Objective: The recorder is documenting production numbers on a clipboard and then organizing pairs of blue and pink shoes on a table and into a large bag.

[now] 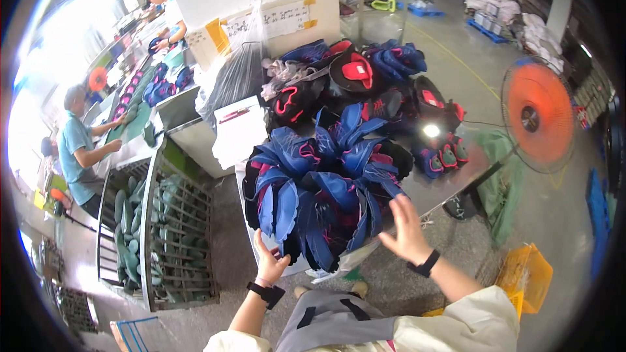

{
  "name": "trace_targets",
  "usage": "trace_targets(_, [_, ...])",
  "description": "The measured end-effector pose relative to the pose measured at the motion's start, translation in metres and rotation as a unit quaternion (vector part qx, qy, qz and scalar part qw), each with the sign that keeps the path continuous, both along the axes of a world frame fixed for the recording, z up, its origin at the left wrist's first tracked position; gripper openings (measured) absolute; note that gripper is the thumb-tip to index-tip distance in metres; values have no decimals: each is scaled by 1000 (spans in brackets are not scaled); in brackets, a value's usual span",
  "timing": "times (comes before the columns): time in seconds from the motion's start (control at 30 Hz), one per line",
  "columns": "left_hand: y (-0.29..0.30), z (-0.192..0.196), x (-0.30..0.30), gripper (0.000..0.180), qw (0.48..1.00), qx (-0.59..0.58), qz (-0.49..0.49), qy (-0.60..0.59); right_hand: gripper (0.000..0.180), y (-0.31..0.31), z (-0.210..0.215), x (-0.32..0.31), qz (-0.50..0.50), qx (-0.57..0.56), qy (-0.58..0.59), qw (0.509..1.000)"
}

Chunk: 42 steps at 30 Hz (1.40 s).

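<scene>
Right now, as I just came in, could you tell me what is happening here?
A person has both hands at a ring of blue shoe uppers resting on a table: the left hand at its near left edge, the right hand by its right side, both open. Black and red uppers lie behind it. At left, a co-worker in a light blue shirt stands beside a slatted rack.

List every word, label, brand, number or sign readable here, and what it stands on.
No text can be read with certainty.
Taped sheet on the white panel: lines of dark handwriting, too small and blurred.
Orange fan: marks at its hub, too small.
Blue shoe pieces: pink details, no readable words.
White papers: nothing legible.
</scene>
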<state>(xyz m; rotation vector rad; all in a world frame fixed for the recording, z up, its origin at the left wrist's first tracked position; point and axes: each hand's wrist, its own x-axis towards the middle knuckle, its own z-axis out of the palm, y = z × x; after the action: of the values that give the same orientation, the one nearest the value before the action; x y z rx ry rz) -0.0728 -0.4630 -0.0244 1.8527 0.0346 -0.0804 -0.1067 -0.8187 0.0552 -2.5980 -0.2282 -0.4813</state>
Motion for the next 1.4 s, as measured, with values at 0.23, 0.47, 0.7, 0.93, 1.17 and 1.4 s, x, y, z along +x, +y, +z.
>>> trace_targets(0.23, [-6,7,43,105,961,254,-70,-86,57,64,4,12,77,-116,63,988])
trace_targets(0.47, [-29,-4,-19,95,978,164,-93,-86,10,-55,-19,40,-1,-45,-62,997])
trace_targets(0.7, [-57,4,-63,109,962,118,-244,-25,43,-91,-16,33,-88,-69,193,975])
trace_targets(0.93, [-92,29,-56,59,847,68,-490,-195,56,-114,3,43,-17,184,135,973])
trace_targets(1.17, [-54,116,112,46,908,174,-205,-322,78,-31,48,-2,-30,-24,91,995])
trace_targets(1.4, [-39,60,180,107,830,447,-314,-114,117,43,-30,-69,-225,-42,151,962])
